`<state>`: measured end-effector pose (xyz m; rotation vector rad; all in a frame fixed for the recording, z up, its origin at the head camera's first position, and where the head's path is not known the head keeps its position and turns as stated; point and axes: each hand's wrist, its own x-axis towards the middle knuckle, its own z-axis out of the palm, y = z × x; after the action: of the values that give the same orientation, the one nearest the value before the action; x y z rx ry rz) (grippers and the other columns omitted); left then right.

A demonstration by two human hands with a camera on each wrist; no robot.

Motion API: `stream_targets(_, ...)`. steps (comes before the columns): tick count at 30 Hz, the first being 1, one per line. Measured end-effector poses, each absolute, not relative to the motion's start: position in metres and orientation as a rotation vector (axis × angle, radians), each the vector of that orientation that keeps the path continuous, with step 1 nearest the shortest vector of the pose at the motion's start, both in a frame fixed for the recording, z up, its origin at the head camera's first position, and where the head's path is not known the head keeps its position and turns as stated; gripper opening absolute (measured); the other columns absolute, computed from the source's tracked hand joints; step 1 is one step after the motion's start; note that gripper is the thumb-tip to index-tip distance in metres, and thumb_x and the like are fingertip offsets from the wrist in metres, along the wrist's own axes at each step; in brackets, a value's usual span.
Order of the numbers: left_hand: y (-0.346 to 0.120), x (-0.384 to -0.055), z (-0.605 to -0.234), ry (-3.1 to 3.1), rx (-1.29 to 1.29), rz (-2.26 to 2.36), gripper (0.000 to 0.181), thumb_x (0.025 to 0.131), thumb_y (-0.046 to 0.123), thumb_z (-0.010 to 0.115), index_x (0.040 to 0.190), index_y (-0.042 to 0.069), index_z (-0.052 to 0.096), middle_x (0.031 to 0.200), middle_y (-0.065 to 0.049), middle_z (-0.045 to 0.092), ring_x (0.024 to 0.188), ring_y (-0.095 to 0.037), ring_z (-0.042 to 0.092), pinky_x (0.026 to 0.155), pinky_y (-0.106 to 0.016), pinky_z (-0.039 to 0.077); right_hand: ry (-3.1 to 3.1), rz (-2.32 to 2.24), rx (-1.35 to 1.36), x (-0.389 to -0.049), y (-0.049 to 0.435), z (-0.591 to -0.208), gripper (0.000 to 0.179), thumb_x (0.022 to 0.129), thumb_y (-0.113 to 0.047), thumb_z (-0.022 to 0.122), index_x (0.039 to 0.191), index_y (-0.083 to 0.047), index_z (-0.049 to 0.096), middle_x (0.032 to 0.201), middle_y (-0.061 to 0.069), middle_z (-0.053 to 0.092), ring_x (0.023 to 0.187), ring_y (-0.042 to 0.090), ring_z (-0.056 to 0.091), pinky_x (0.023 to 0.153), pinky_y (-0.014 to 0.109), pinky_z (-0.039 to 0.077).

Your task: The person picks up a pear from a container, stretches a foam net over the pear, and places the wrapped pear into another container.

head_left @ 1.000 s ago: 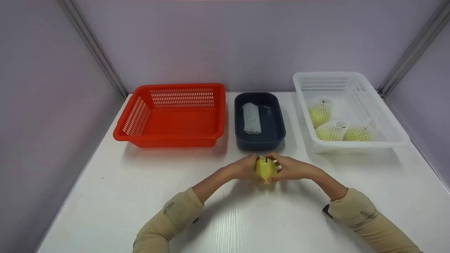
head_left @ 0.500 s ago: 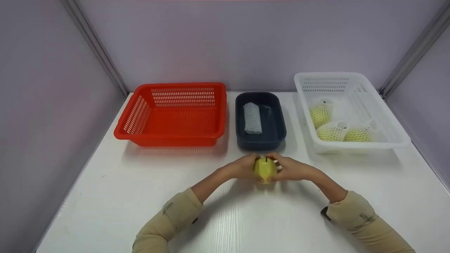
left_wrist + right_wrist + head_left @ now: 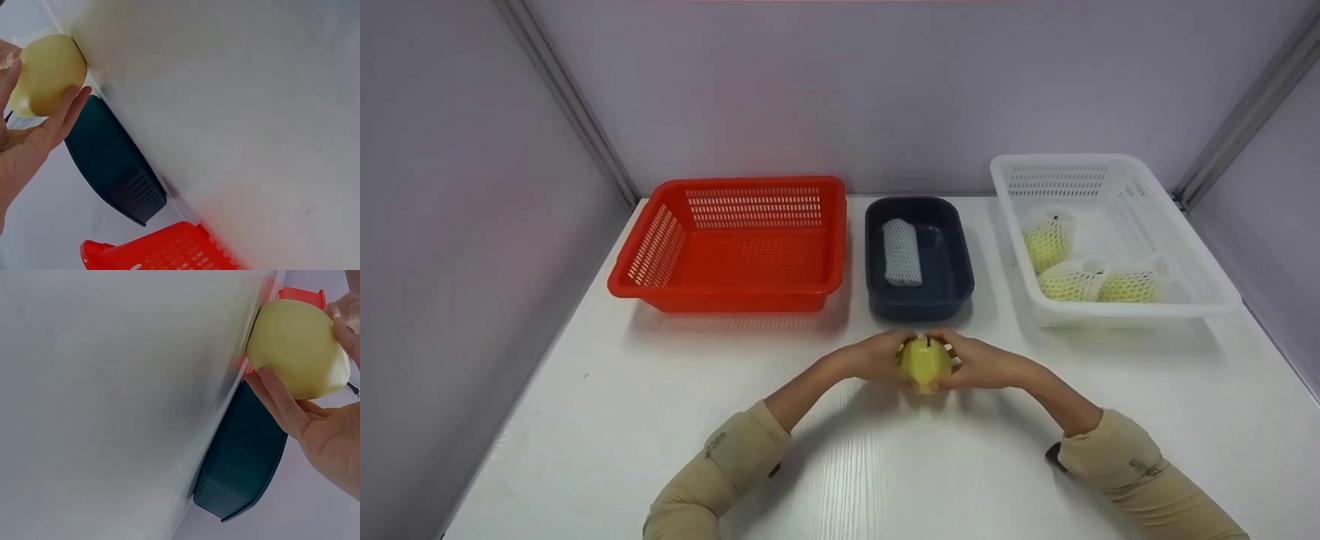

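Observation:
A yellow-green pear [image 3: 926,364] with a dark stem stands upright on the white table, between my two hands. My left hand [image 3: 876,357] holds it from the left, thumb on the near side and fingers behind. From the right my right hand [image 3: 979,363] holds it the same way. In the left wrist view the pear [image 3: 49,73] meets the tabletop, with my left hand's fingers [image 3: 56,121] along its side. The right wrist view has the bare pear [image 3: 297,349] against my right hand's fingers [image 3: 284,402]. A rolled white foam net sleeve [image 3: 901,253] lies in the dark blue tub [image 3: 921,310], just beyond the hands.
To the left at the back stands a red plastic basket [image 3: 735,300] with nothing seen inside. At the back right, a white basket [image 3: 1140,310] holds three pears in foam nets, one of them a netted pear [image 3: 1046,246]. Walls enclose the table's back and sides.
Both hands stay around the pear, which hardly moves. The baskets and tub appear slightly further right in the head view, as the view shifts a little.

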<state>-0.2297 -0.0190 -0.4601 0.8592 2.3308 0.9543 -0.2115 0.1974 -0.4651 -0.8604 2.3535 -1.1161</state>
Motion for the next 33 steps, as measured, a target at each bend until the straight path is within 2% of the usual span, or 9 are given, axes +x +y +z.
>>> stream_targets(5,-0.025,-0.236,-0.463,2.175,0.592,1.191,0.063,0.080,0.028,0.071,0.129,-0.003,0.045,0.123,-0.011,0.051,0.105,-0.020,0.051,0.088,-0.033,0.043,2.344,-1.102,-0.836,-0.211,0.197,-0.463,0.075,0.081,-0.024,0.070,0.135,0.007,0.028,0.127,0.021,0.042,0.115,0.035,0.043,0.086,0.045,0.045)
stream_targets(9,-0.028,-0.241,-0.462,1.977,0.259,1.519,0.064,0.085,0.027,0.065,0.129,-0.012,0.040,0.127,-0.022,0.046,0.111,-0.030,0.051,0.094,-0.039,0.040,2.304,-1.118,-0.770,-0.211,0.197,-0.459,0.082,0.081,-0.026,0.071,0.138,0.007,0.022,0.135,0.022,0.033,0.120,0.038,0.037,0.090,0.045,0.042)
stream_targets(11,-0.029,-0.242,-0.461,1.864,0.069,1.700,0.064,0.086,0.023,0.064,0.129,-0.015,0.036,0.130,-0.028,0.041,0.117,-0.035,0.046,0.096,-0.040,0.038,2.293,-1.128,-0.749,-0.211,0.198,-0.456,0.083,0.082,-0.028,0.070,0.139,0.007,0.020,0.138,0.024,0.030,0.121,0.040,0.035,0.092,0.045,0.040)
stream_targets(14,-0.029,-0.245,-0.458,1.705,-0.182,1.942,0.068,0.086,0.015,0.063,0.133,-0.016,0.025,0.139,-0.030,0.025,0.127,-0.036,0.031,0.100,-0.041,0.031,2.297,-1.140,-0.726,-0.213,0.200,-0.450,0.083,0.085,-0.032,0.066,0.141,0.005,0.017,0.140,0.025,0.026,0.123,0.040,0.034,0.095,0.046,0.037)
stream_targets(17,-0.027,-0.249,-0.455,1.644,-0.332,2.092,0.076,0.085,0.011,0.063,0.139,-0.011,0.015,0.146,-0.025,0.012,0.133,-0.033,0.017,0.104,-0.039,0.024,2.326,-1.160,-0.720,-0.216,0.201,-0.442,0.078,0.089,-0.034,0.060,0.142,0.003,0.015,0.141,0.025,0.026,0.124,0.039,0.034,0.096,0.047,0.036)
stream_targets(19,-0.026,-0.252,-0.454,1.644,-0.385,2.143,0.081,0.085,0.010,0.063,0.142,-0.008,0.008,0.148,-0.022,0.008,0.134,-0.033,0.011,0.106,-0.039,0.018,2.354,-1.186,-0.721,-0.219,0.202,-0.437,0.075,0.091,-0.034,0.057,0.141,0.003,0.016,0.140,0.024,0.028,0.124,0.039,0.034,0.097,0.049,0.034)
stream_targets(24,-0.022,-0.262,-0.451,1.699,-0.428,2.176,0.076,0.087,0.010,0.061,0.144,-0.004,0.012,0.148,-0.018,0.016,0.134,-0.034,0.015,0.107,-0.038,0.015,2.440,-1.284,-0.677,-0.226,0.197,-0.424,0.066,0.093,-0.036,0.053,0.140,0.001,0.024,0.138,0.021,0.034,0.122,0.036,0.039,0.097,0.049,0.034)
stream_targets(29,-0.020,-0.271,-0.451,1.661,-0.491,2.182,0.066,0.088,0.005,0.058,0.143,0.001,0.021,0.147,-0.017,0.023,0.133,-0.029,0.022,0.106,-0.036,0.022,2.539,-1.347,-0.598,-0.233,0.184,-0.411,0.061,0.093,-0.037,0.052,0.138,-0.001,0.031,0.137,0.019,0.037,0.120,0.032,0.043,0.091,0.044,0.041)
stream_targets(33,-0.018,-0.277,-0.455,1.568,-0.530,2.239,0.060,0.088,-0.001,0.056,0.141,0.000,0.027,0.141,-0.017,0.034,0.128,-0.025,0.033,0.103,-0.035,0.027,2.620,-1.364,-0.541,-0.243,0.175,-0.406,0.059,0.093,-0.037,0.052,0.136,-0.001,0.034,0.136,0.019,0.039,0.119,0.031,0.044,0.090,0.043,0.042)
